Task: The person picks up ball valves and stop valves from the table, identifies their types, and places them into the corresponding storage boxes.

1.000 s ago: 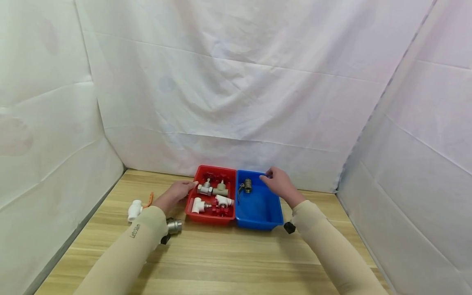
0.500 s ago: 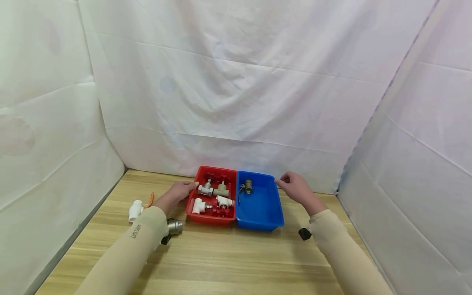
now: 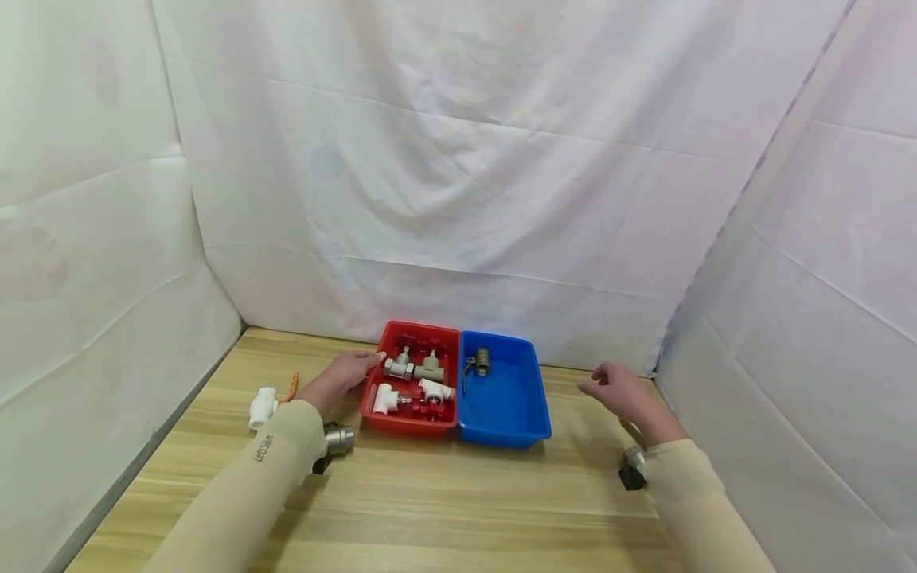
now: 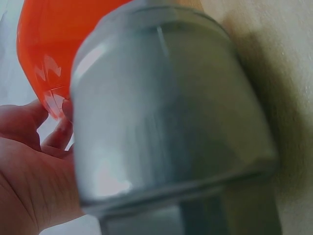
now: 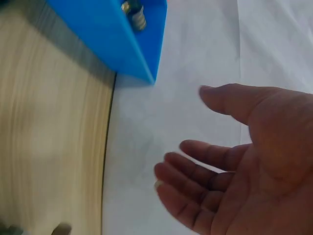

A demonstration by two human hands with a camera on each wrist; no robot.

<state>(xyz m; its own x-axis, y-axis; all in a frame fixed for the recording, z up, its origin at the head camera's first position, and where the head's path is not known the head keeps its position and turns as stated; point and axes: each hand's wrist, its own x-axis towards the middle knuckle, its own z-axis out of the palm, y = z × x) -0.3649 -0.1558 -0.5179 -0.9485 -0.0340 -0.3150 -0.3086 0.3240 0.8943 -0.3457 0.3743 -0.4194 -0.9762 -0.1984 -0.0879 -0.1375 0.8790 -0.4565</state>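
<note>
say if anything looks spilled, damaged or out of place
Nothing looks spilled or damaged. The white valve with the orange handle and the metal valve beside the left sleeve lie loose on the table, while others sit in the red tray and blue tray, so these seem misplaced, perhaps unsorted.

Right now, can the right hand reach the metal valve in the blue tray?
Probably yes. The right hand holds nothing, and the blue tray is open above. Only the tray's right wall seems to stand between, so the hand could pass over it to the metal valve.
</note>
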